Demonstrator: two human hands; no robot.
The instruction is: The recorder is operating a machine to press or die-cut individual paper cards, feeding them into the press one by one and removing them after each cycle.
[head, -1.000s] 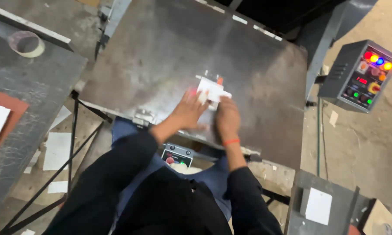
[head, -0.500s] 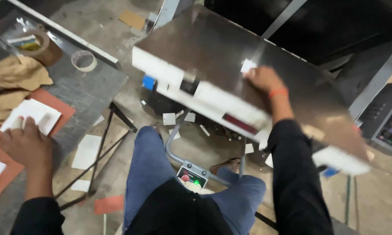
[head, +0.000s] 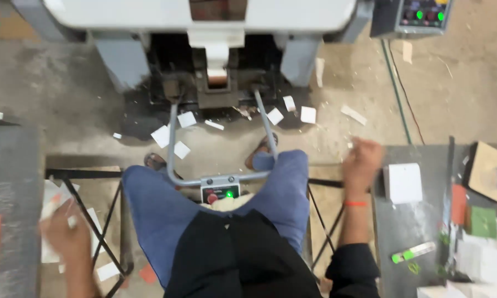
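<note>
I am seated and looking down at my lap, in blue trousers [head: 281, 187] and a black top. My left hand [head: 66, 234] hovers at the lower left beside the grey left table [head: 11, 182], and it seems to grip a blurred white card [head: 52, 203]. My right hand [head: 364, 160] is over the left edge of the grey right table [head: 403, 237], fingers curled and blurred. It sits just left of a white stack of cards [head: 404, 182], apart from it. Whether it holds anything is unclear.
A machine with a white front edge [head: 204, 14] stands ahead, with a control box with green lights [head: 422, 14] to its right. A metal bar frame with a lit switch box [head: 221, 193] lies between my legs. White scraps [head: 182, 135] litter the floor. The right table holds a green card [head: 483, 221], brown cardboard [head: 494, 171], and white stacks [head: 483, 259].
My view has swung down from the machine's metal plate to my lap. My right hand left the plate for the right table. My left hand came off the paper stack on the left table.
</note>
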